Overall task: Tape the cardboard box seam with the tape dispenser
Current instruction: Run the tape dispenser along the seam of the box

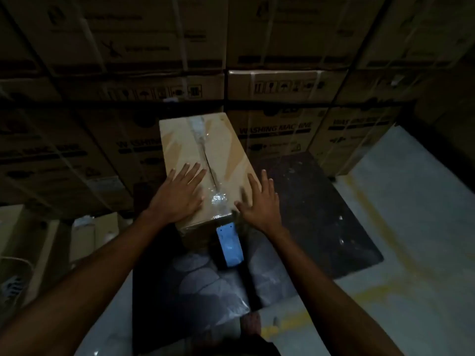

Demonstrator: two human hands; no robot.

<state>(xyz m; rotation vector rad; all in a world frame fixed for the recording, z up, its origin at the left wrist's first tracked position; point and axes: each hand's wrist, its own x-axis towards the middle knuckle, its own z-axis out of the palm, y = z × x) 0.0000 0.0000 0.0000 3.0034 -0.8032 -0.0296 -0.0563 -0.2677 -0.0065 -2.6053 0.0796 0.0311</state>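
Both your hands lie flat and open, holding nothing. Your left hand (180, 192) presses the box (205, 163) top just left of the seam (209, 165); your right hand (261, 201) rests at the box's near right edge, fingers spread and partly over the side. The seam runs away from you between your two hands, a dark slit where the flaps do not quite meet.

Shiny clear tape (218, 201) already crinkles across the near end, between your thumbs, and another strip sits at the far end beyond your fingertips. The stretch between looks bare, so the seam is probably still unsealed there.

The dispenser (229, 246), blue and blocky, hangs or leans just below your right wrist, against the box's near face. It looks like hard plastic, light and rigid; take it by its body, not the toothed end, which I cannot make out here.

The box is plain brown corrugated card, matte, stiff at the edges but likely springy in the flap middles. Keep one palm flat near the seam to hold the flaps level. The tape is slick and wrinkles easily, so smooth it as it goes down.
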